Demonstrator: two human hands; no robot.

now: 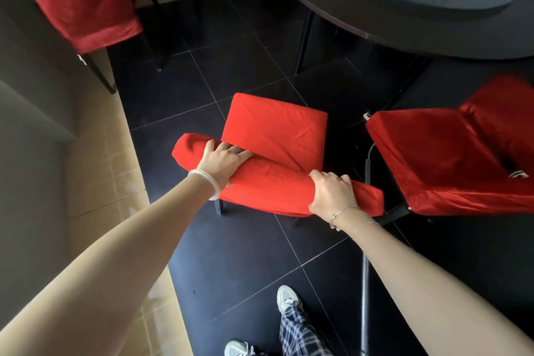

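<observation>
Both hands grip the top of the backrest of a chair that wears a bright red cloth cover. The left hand lies near the left end of the top edge. Its wrist is bent, its fingers are curled over the far side, and its thumb is on the near side. The right hand clasps the right end, with the knuckles up and the fingers wrapped around the padded edge. Both forearms are stretched forward and down. A pale bangle sits on the left wrist and a thin silver bracelet on the right.

The chair stands on the black tiled floor, and its seat points away from the person toward the edge of the round dark table. A second chair, in a darker shiny red cover, stands just to the right of it, apart from it. On that cover, at the right border of the view, there is a small white and dark patch. It is too small and too blurred to read. A dark pole stands between the two chairs.
</observation>
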